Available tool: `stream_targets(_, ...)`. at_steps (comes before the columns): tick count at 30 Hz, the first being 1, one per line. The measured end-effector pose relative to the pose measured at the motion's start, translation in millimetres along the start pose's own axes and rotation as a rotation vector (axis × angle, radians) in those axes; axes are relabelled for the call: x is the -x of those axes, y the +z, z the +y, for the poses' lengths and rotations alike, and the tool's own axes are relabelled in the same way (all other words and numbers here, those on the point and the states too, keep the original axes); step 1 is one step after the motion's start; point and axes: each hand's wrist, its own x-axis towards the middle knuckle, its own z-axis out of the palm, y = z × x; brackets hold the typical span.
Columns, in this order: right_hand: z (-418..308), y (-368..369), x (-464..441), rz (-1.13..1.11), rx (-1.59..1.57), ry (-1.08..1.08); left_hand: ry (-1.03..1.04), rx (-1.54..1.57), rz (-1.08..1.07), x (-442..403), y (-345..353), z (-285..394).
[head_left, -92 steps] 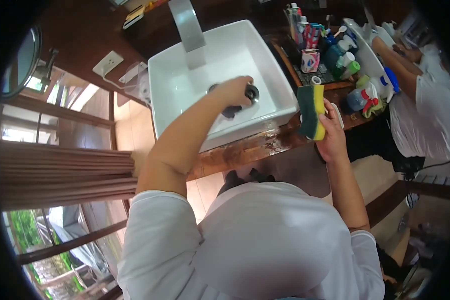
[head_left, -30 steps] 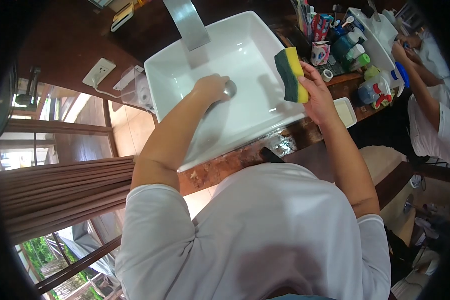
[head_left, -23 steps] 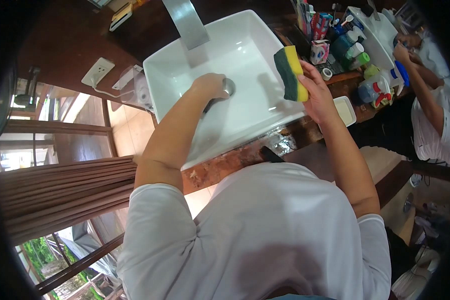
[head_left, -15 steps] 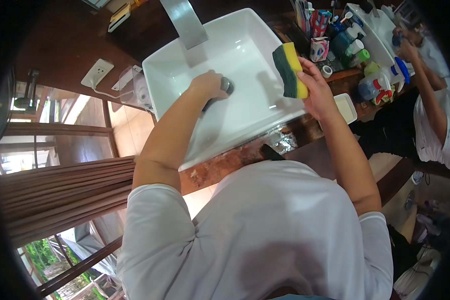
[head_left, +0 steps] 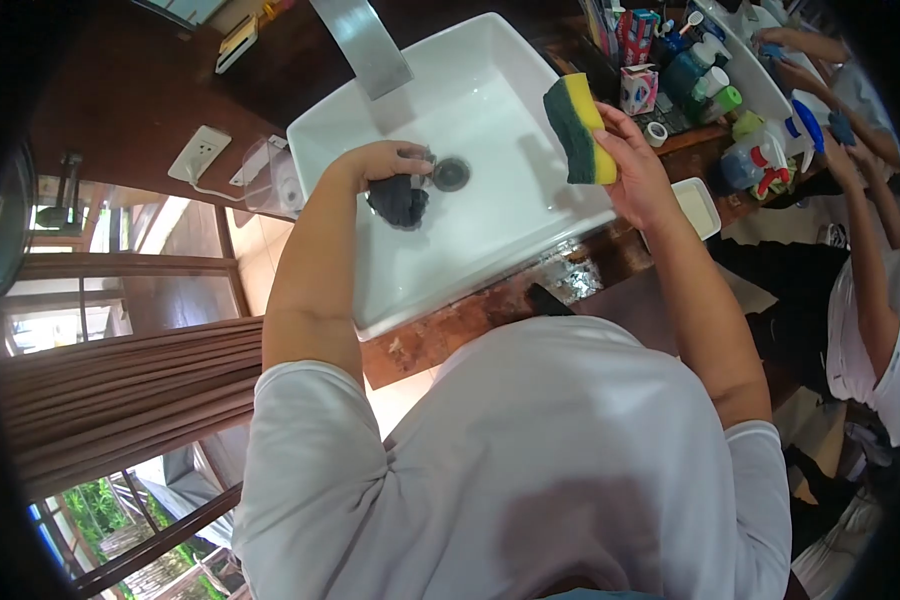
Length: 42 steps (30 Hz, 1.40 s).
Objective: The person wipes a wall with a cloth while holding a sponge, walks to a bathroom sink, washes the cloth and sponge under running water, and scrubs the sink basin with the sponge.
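Observation:
A yellow and green scrub sponge is held up over the sink's right rim by my right hand, thumb on the yellow side. Inside the white sink, my left hand is closed on a crumpled dark grey cloth, which hangs below the fingers. Its fingertips point towards the round drain, just to their right. Part of the cloth is hidden under the hand.
A metal faucet reaches over the sink's back edge. To the right are bottles, a spray bottle and a soap dish. A wall socket is at left. Other people's arms are at far right.
My left hand has moved left from the drain, bringing the dark cloth with it and uncovering the drain. My right hand still holds the sponge, slightly higher. A person at right has shifted.

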Motion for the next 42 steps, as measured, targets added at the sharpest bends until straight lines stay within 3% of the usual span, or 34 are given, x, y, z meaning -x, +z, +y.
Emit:
stream_targets(5,2,-3,-2,-0.018,0.004,-0.008,-0.061,0.439,-0.220,5,-2,-4)
stream_targets(8,4,-5,-3,-0.032,-0.001,-0.017,-0.019,0.498,-0.260,10,1,0)
stream_targets(11,5,-4,-3,-0.016,0.031,-0.021,-0.019,0.241,-0.116,-3,3,-4)
stream_targets(15,14,-1,-6,-0.018,0.355,-0.107,0.026,-0.573,0.132,-7,18,15)
stream_targets(18,9,7,-3,-0.042,0.478,-0.010,-0.013,-0.646,0.173,-21,27,13)
stream_targets(21,10,7,-4,-0.015,0.454,-0.010,0.166,-0.671,0.312,-30,36,4)
stream_targets(24,12,3,-6,-0.010,0.391,0.002,0.075,-0.872,0.306,-15,57,30)
stream_targets(30,12,3,-7,-0.020,0.382,0.013,0.056,-0.876,0.453,-21,72,22)
stream_targets(42,13,1,-11,-0.042,0.408,0.001,0.204,-0.745,0.280,-29,42,3)
